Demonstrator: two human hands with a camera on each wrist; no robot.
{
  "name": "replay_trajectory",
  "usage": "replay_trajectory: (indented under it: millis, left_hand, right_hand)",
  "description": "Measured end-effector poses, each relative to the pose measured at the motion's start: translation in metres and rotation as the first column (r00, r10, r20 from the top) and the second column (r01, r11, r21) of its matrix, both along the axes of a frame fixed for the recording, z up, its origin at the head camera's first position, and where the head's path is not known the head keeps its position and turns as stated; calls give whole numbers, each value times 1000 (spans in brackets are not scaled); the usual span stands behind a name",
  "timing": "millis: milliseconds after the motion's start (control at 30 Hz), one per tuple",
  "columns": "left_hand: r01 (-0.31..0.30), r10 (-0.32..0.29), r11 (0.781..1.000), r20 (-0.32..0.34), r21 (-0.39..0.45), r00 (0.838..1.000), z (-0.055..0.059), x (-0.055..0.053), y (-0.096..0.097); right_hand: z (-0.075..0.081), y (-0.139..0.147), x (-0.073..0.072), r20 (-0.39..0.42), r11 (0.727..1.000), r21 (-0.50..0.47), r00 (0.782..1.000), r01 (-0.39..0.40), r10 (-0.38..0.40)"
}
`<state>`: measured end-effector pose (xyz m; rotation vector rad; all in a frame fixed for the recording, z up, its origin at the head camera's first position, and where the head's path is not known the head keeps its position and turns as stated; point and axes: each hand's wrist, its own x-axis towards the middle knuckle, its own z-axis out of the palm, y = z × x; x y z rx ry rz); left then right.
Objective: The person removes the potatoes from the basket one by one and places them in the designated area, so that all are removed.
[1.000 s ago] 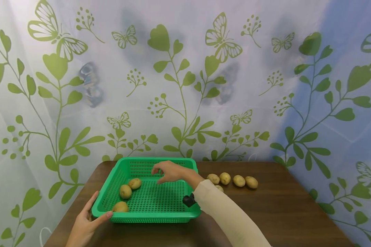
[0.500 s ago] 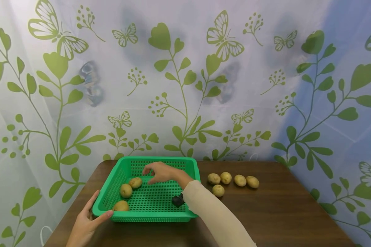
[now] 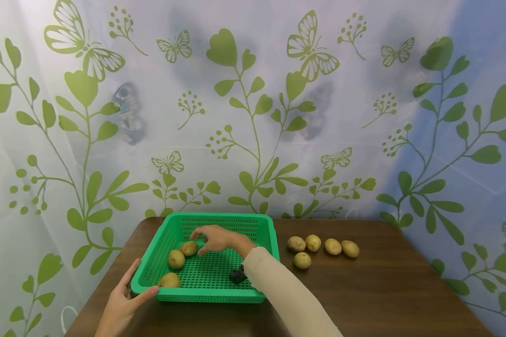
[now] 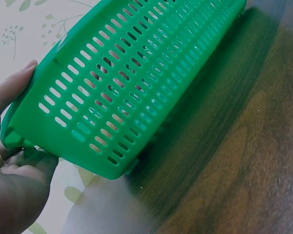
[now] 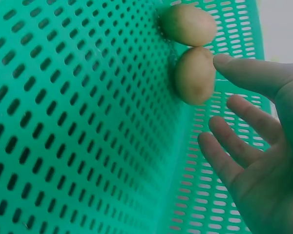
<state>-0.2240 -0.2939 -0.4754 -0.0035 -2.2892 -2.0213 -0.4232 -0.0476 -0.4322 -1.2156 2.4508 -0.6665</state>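
Gripping green basket [image 3: 211, 293] at eight o'clock with left hand [image 3: 120, 302], probably for steadiness; poising empty, loose-fingered right hand [image 3: 215, 238] beside potato [image 3: 188, 249] at ten o'clock

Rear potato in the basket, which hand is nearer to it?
Right. The right hand is just to the right of the rear potato; the left hand is farther off, gripping the basket at its near left corner.

Cream sleeve [image 3: 288, 295] here, long and plain, cuff [image 3: 253, 262] ending just behind the right hand [image 3: 215, 238], small lumpy black camera [image 3: 237, 275] right beside that cuff, both hands bare, left hand [image 3: 120, 302] included!
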Motion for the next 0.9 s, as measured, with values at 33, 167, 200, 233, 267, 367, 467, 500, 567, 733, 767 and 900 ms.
replay_trajectory:
  millis: [33, 167, 200, 233, 267, 367, 467, 500, 567, 733, 767, 900]
  left_hand:
    - [-1, 1, 1000, 7, 0, 1000, 0, 0, 0]
    - [0, 0, 1000, 14, 2, 1000, -1, 0, 3]
    - [1, -1, 1000, 13, 8, 1000, -2, 0, 4]
    - [2, -2, 1000, 10, 15, 1000, -3, 0, 5]
    - [0, -1, 1000, 11, 14, 1000, -3, 0, 6]
    - [-8, 8, 1000, 15, 16, 1000, -5, 0, 7]
    - [-18, 17, 1000, 16, 2, 1000, -5, 0, 4]
    - [-18, 18, 1000, 11, 2, 1000, -5, 0, 4]
    - [-18, 18, 1000, -1, 1, 1000, -5, 0, 3]
    - [-11, 11, 1000, -37, 13, 999, -5, 0, 2]
    - [-12, 13, 1000, -41, 8, 999, -5, 0, 2]
    - [-30, 29, 999, -42, -23, 999, -2, -1, 1]
  right_hand:
    - [-1, -1, -1, -2, 1000, 15, 1000, -9, 9]
    - [-9, -5, -2, -35, 993, 103, 998, -48, 52]
    - [-12, -5, -2, -40, 991, 122, 997, -61, 66]
    - [-14, -6, -2, -48, 987, 141, 995, -75, 83]
    - [-17, -6, -2, -58, 983, 158, 993, -89, 99]
    - [-20, -7, 0, -97, 974, 203, 988, -102, 124]
    - [-19, -8, 1, -126, 971, 220, 985, -90, 120]
    - [-19, -9, 1, -126, 972, 221, 985, -87, 117]
    - [-18, -10, 1, -117, 971, 213, 984, -108, 135]
    - [-17, -15, 1, -132, 961, 198, 967, -191, 219]
    - [-17, -16, 1, -140, 962, 199, 966, -188, 218]
    - [-14, -18, 1, -146, 971, 205, 977, -125, 156]
